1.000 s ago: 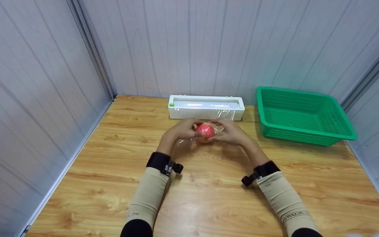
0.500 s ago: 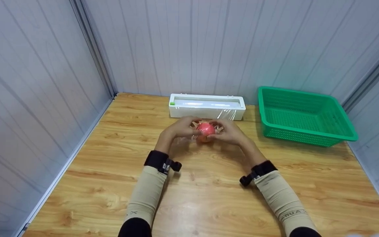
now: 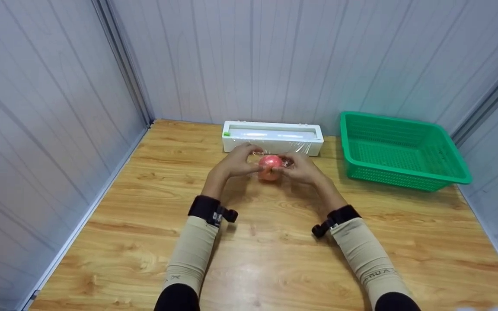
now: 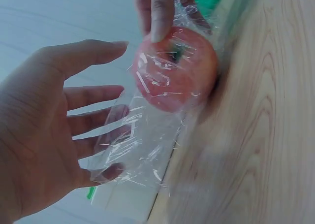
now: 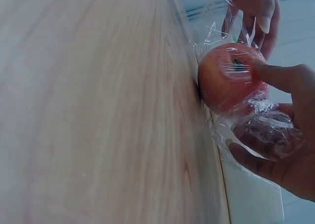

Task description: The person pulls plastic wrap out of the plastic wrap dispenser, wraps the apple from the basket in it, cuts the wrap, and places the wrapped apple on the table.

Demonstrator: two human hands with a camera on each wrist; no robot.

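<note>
A red apple (image 3: pixel 270 166) wrapped partly in clear cling film (image 4: pixel 142 145) sits on the wooden table between both hands. My right hand (image 3: pixel 302 169) grips it, with the thumb pressed on top near the stem and the fingers curled behind among bunched film (image 5: pixel 273 130). On the other side my left hand (image 3: pixel 236 162) has its fingers spread, apart from the apple. In the left wrist view, a loose flap of film reaches from the apple across the left fingertips (image 4: pixel 115 170).
Just behind the hands stands a white cling film dispenser (image 3: pixel 231 146), film hanging over its front. A green plastic basket (image 3: pixel 404 178) is at the back right. Pale panel walls (image 3: pixel 214 65) enclose the table (image 3: pixel 257 259) at the back and sides.
The left fingers have opened away from the apple and moved up toward the dispenser. The apple has tipped so its stem end shows, and the right thumb now lies on top.
</note>
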